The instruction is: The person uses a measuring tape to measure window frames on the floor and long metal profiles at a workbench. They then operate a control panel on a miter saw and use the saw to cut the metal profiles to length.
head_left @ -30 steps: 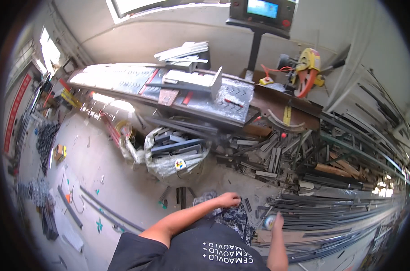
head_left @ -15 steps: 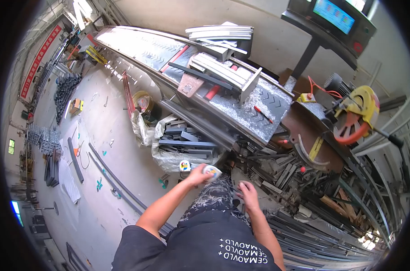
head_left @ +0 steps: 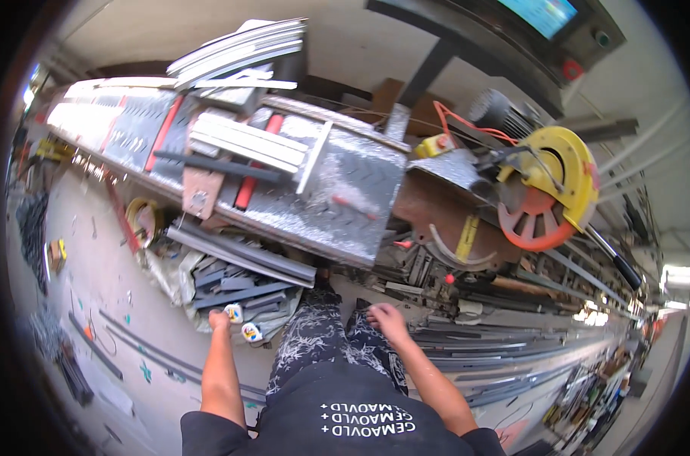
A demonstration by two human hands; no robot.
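On the left, a small yellow and brown box [head_left: 58, 255] sits on the floor [head_left: 94, 281], with long dark bars [head_left: 159, 353] lying nearer. A yellow bucket [head_left: 143, 218] stands to the right of the box, beside the near edge of the long metal surface [head_left: 345, 163]. Pale profiles [head_left: 246, 143] and a dark bar [head_left: 216, 164] lie on that surface; more pale strips [head_left: 238, 53] are stacked along its far side.

On the near side, a whitish bag [head_left: 179, 283] carries grey offcuts [head_left: 231, 283]. The left hand [head_left: 219, 320] is at the bag's near edge, its grip closed around a round white-faced case [head_left: 234, 312]. Just to the right and nearer, a second round case [head_left: 251, 332] lies by the bag's near edge.

Farther right, the right hand [head_left: 388, 321] hangs in front of the patterned trousers [head_left: 311, 327], fingers bent; whether its grip is wide or narrow I cannot tell. Beyond it, on the far right, stands a saw with a yellow guard [head_left: 585, 171] and orange disc-shaped cover [head_left: 538, 237], its black handle [head_left: 626, 270] pointing nearer and right.
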